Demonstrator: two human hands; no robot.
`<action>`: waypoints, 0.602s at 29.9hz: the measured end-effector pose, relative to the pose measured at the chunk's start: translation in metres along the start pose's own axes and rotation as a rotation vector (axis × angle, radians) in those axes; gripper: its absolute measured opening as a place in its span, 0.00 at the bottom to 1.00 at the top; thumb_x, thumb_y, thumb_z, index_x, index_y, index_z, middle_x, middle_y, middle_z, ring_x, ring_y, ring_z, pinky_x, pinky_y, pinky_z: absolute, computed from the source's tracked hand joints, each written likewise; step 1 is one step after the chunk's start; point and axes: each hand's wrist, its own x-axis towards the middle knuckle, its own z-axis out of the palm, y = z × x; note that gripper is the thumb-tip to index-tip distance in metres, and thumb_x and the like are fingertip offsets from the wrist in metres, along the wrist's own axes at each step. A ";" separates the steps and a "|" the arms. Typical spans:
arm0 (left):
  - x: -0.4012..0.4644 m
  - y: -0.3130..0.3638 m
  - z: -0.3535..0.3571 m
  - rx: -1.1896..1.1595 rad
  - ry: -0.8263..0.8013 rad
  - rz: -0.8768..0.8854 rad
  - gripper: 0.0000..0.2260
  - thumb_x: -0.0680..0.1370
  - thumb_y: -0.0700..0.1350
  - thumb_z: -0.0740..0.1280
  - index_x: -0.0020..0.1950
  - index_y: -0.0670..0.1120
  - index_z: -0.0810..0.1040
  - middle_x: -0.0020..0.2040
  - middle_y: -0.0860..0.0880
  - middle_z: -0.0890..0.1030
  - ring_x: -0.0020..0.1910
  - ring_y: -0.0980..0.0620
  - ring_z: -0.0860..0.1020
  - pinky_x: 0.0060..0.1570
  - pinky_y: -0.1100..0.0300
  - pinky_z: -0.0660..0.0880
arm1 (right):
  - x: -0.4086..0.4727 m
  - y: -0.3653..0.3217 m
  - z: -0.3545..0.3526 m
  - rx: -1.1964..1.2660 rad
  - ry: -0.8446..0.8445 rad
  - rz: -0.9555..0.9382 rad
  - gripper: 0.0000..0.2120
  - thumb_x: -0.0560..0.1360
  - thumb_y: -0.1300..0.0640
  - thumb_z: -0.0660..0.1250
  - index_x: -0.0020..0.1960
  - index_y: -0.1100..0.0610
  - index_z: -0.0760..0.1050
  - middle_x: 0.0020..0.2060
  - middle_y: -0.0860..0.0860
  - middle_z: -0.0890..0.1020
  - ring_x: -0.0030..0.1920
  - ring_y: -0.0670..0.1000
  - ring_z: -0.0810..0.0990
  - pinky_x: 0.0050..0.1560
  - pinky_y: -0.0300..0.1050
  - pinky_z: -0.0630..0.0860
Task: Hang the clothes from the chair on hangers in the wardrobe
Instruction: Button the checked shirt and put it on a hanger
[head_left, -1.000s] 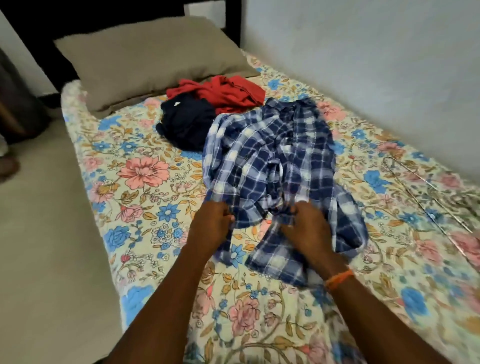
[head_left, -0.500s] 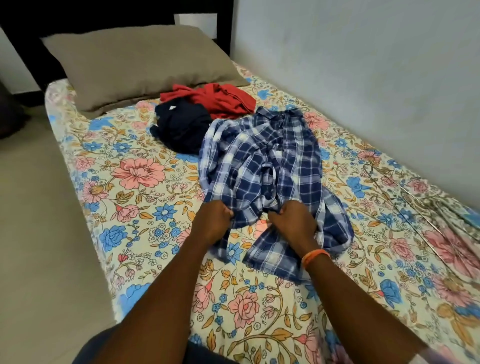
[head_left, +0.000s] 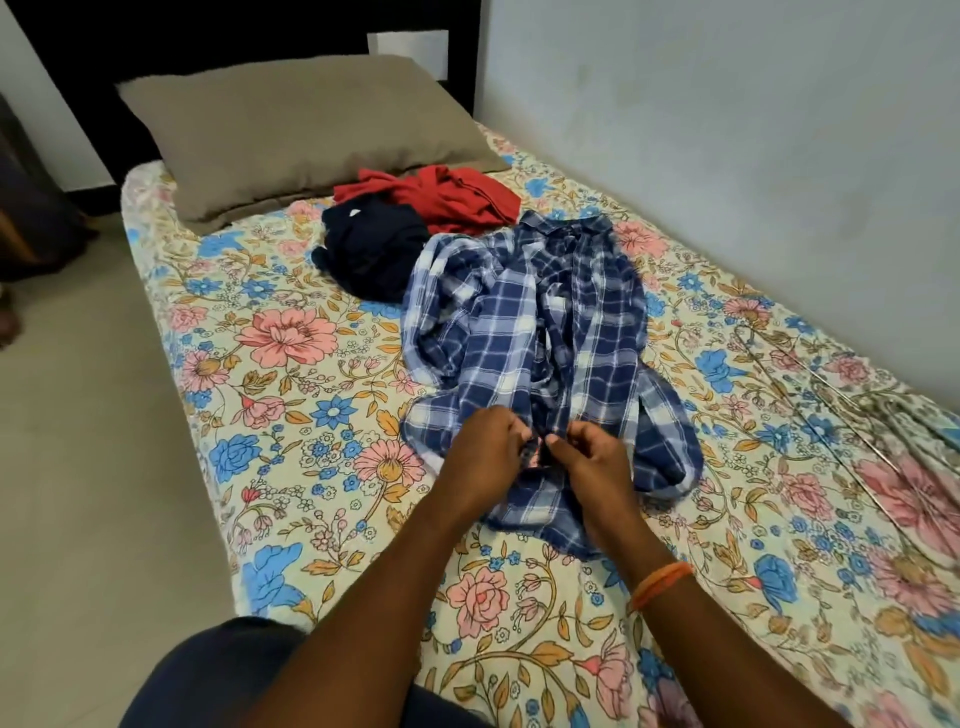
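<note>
A blue and white plaid shirt (head_left: 524, 332) lies rumpled on the floral bedsheet (head_left: 291, 395), collar toward the wall end. My left hand (head_left: 483, 457) and my right hand (head_left: 592, 462) sit close together at the shirt's lower front, each pinching the cloth of the front edges. A dark navy garment (head_left: 374, 249) and a red garment (head_left: 441, 197) lie bunched beyond the shirt, near the pillow. Thin metal wire hangers (head_left: 810, 384) lie on the sheet at the right, by the wall. No chair or wardrobe is in view.
A taupe pillow (head_left: 296, 135) lies at the head of the bed against a dark headboard (head_left: 208, 41). A pale wall (head_left: 753, 156) runs along the bed's right side. Tiled floor (head_left: 78, 467) lies left of the bed.
Both hands have moved closer together on the shirt's lower front, from gripping bunched cloth apart to pinching its edges near each other. The camera view shifted slightly.
</note>
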 end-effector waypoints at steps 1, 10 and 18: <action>-0.001 0.000 0.002 0.007 0.014 -0.002 0.12 0.82 0.40 0.60 0.38 0.49 0.71 0.39 0.50 0.76 0.38 0.51 0.75 0.40 0.52 0.72 | -0.002 0.001 0.001 -0.014 -0.016 -0.006 0.03 0.78 0.63 0.69 0.50 0.61 0.80 0.44 0.58 0.85 0.47 0.58 0.84 0.50 0.54 0.82; -0.005 0.005 0.002 0.032 -0.016 -0.038 0.11 0.81 0.36 0.60 0.39 0.44 0.73 0.42 0.41 0.79 0.39 0.45 0.75 0.43 0.46 0.73 | -0.014 0.000 -0.010 0.098 0.016 0.072 0.05 0.79 0.60 0.68 0.48 0.61 0.81 0.40 0.60 0.84 0.39 0.56 0.80 0.40 0.49 0.76; -0.006 0.007 -0.005 -0.046 -0.022 -0.046 0.12 0.83 0.39 0.59 0.42 0.39 0.77 0.38 0.40 0.77 0.35 0.49 0.71 0.36 0.50 0.70 | -0.014 -0.025 -0.023 0.465 -0.121 0.256 0.06 0.79 0.68 0.62 0.51 0.61 0.76 0.40 0.55 0.83 0.40 0.52 0.83 0.39 0.48 0.81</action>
